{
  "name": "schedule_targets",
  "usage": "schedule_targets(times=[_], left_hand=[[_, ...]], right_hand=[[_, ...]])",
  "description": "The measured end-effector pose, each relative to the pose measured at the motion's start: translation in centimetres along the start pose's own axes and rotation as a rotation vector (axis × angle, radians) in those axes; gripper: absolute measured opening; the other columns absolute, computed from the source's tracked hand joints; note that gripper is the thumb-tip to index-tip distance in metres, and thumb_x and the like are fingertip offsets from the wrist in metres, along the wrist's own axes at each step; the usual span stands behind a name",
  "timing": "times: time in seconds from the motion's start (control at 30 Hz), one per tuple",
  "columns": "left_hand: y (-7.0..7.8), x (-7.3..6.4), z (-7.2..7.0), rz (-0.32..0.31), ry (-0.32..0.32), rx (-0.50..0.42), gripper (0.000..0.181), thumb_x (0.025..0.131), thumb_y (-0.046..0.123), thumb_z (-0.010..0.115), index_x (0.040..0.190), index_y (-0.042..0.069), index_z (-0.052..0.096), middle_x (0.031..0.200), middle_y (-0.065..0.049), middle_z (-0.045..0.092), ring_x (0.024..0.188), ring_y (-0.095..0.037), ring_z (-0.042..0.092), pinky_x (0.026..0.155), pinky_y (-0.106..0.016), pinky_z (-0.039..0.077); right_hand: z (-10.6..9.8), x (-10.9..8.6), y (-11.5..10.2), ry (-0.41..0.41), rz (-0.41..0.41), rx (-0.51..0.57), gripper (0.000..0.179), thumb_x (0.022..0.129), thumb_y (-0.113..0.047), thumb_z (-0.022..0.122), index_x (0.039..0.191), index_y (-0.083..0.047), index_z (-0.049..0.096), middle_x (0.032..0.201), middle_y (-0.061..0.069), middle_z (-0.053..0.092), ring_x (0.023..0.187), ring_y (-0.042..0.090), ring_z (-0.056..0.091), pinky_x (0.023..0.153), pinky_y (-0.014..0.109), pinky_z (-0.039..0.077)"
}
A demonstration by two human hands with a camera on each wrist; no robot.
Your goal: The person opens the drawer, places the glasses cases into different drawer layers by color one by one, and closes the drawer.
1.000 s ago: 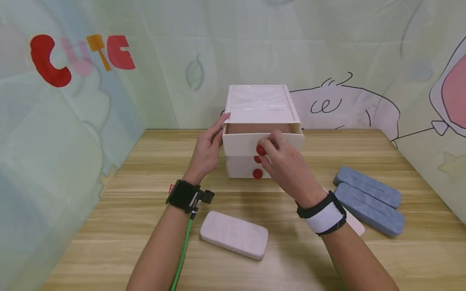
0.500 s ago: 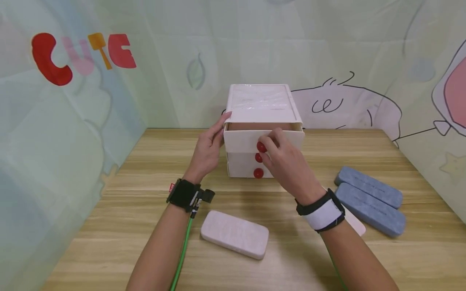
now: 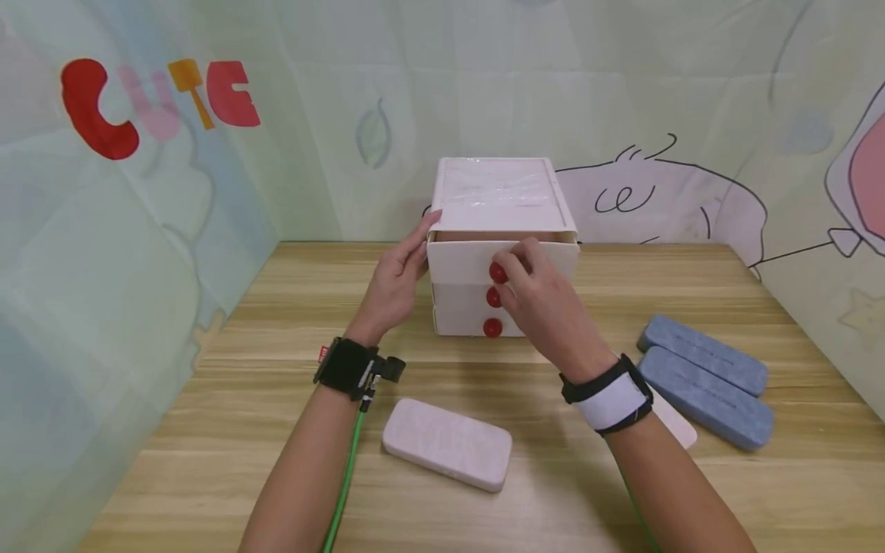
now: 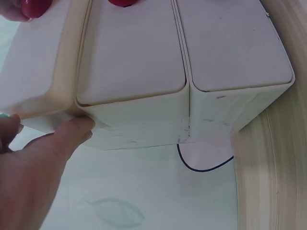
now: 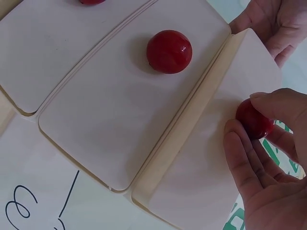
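A white three-drawer box (image 3: 501,184) stands on the wooden table, each drawer front bearing a round red knob. Its top drawer (image 3: 459,261) sticks out slightly, leaving a narrow gap under the lid. My right hand (image 3: 546,307) pinches the top red knob (image 5: 254,120) between thumb and fingers. The middle drawer (image 5: 139,105) and the bottom drawer (image 4: 235,43) sit flush in the box. Against the box's left side, near its upper front corner, rests my left hand (image 3: 396,284). In the left wrist view its thumb touches the side wall by the top drawer's edge.
A pale pink oblong case (image 3: 448,444) lies on the table (image 3: 242,430) in front of the box. To the right are two blue oblong cases (image 3: 705,395) side by side, with a white case (image 3: 674,418) partly under my right forearm. A printed cloth (image 3: 332,84) hangs behind.
The top drawer has slid further into the box, pushed by my right hand on its knob, so the gap has narrowed. My left hand has stayed at the box's side.
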State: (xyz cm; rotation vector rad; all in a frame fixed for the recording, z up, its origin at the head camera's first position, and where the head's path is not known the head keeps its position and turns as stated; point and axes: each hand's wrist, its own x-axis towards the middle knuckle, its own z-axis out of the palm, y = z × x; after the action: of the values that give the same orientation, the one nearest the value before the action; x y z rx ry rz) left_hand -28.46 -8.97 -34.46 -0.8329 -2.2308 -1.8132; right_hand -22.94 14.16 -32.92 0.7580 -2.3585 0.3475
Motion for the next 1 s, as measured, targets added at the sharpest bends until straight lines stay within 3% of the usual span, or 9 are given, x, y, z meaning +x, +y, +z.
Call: schedule_targets(times=[0.13,0.4,0.63,1.0], left_hand=[[-0.09,-0.03,-0.20,0.005,-0.031,-0.022,0.049,0.112,0.016,0.029,0.160,0.027,0.035,0.171,0.006,0.018,0.156,-0.020,0.026,0.119,-0.048,0.037],[0.00,-0.15,-0.31,-0.030,-0.034,-0.064,0.046,0.113,0.027,0.030,0.159,0.032,0.035,0.171,0.011,0.019,0.156,-0.017,0.026,0.122,-0.046,0.035],[-0.14,-0.02,-0.11,-0.021,-0.002,-0.064,0.046,0.112,0.027,0.040,0.158,0.031,0.039,0.168,0.010,0.026,0.153,-0.014,0.032,0.120,-0.042,0.038],[-0.25,0.05,0.22,-0.015,0.050,-0.015,0.045,0.111,0.026,0.041,0.156,0.032,0.042,0.167,0.009,0.030,0.153,-0.013,0.033,0.119,-0.042,0.039]], right_hand=[[0.01,0.08,0.02,0.000,0.011,0.014,0.036,0.089,-0.004,0.077,0.121,-0.001,0.060,0.115,0.015,0.054,0.103,0.027,0.061,0.093,0.038,0.061],[0.13,0.18,0.20,-0.003,0.016,0.023,0.039,0.088,-0.002,0.078,0.123,-0.002,0.060,0.117,0.015,0.053,0.106,0.027,0.060,0.095,0.039,0.060],[0.32,0.14,0.35,-0.004,0.026,0.041,0.040,0.088,0.000,0.077,0.124,-0.002,0.059,0.118,0.015,0.052,0.108,0.027,0.060,0.096,0.039,0.059],[0.78,0.13,0.66,-0.002,0.027,0.030,0.041,0.090,0.000,0.074,0.128,-0.001,0.058,0.123,0.017,0.052,0.111,0.027,0.059,0.099,0.039,0.058]])
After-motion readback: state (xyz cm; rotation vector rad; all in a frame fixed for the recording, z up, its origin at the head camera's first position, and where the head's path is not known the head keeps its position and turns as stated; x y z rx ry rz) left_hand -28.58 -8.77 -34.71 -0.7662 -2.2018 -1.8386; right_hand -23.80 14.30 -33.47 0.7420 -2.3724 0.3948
